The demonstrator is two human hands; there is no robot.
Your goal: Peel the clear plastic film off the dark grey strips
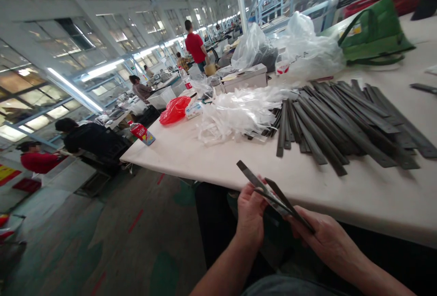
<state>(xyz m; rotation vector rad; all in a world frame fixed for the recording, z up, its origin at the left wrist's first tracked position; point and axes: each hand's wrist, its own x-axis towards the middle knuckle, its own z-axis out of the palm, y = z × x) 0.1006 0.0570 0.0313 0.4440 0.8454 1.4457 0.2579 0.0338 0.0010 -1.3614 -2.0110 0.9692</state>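
Note:
Dark grey flat strips point(282, 195) are held between my two hands at the table's front edge, angled up to the left. My left hand point(251, 211) is closed around them near their upper part, its fingertips pinching. Lower down, my right hand point(322, 232) grips the strips' near ends with the thumb on top. A piece of clear plastic shows between the strips by my left fingers; its shape is hard to make out. Beyond my hands lies a pile of similar dark strips point(344, 118), fanned out on the table. Left of that pile is a heap of clear plastic sleeves point(235, 114).
The pale table point(205, 164) has its front edge just beyond my lap. On it are a red plastic bag point(175, 110), a drink bottle point(141, 133), a white box point(247, 79), clear bags point(307, 50) and a green bag point(377, 36). Several people sit or stand farther off.

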